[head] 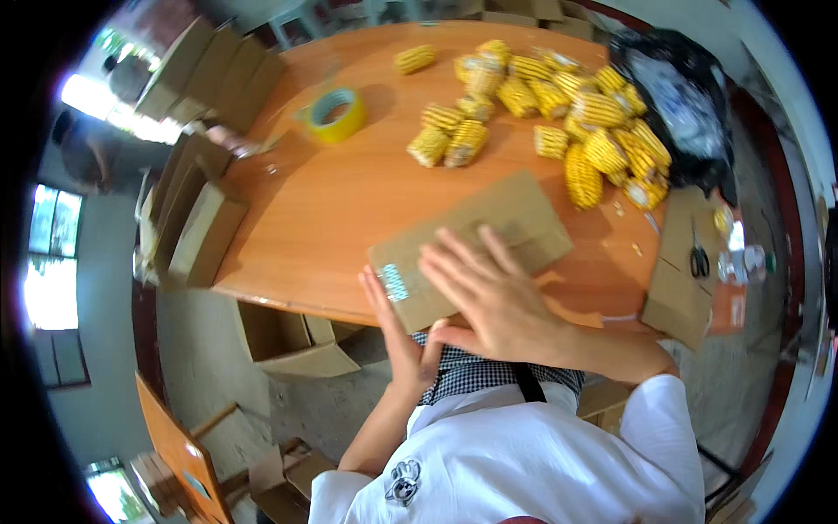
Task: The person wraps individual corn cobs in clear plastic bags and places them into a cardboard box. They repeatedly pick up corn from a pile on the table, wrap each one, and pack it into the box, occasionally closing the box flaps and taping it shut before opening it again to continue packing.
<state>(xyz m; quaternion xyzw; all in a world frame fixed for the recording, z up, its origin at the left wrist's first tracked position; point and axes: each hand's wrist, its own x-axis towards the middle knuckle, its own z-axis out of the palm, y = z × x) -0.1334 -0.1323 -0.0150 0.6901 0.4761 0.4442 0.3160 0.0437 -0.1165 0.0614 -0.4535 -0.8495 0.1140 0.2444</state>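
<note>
A closed cardboard box [504, 203] lies at an angle near the front edge of the wooden table. A strip of tape with a blue-and-white pattern [395, 282] shows at its left end. My left hand [406, 340] holds the near left corner, its fingers along the end and its thumb at the front side. Across the top of the box my right hand [488, 295] is spread flat, fingers apart, hiding part of the surface. Beyond the box, many short pieces of corn on the cob [599, 110] are heaped on the table [314, 216].
A roll of yellow tape [337, 116] stands at the back left, near several cardboard boxes [209, 72]. A black plastic bag [694, 111] is at the right. Scissors [699, 259] lie on flat cardboard [677, 288] beside a clear bottle [746, 265]. An open box [294, 337] sits below the table edge.
</note>
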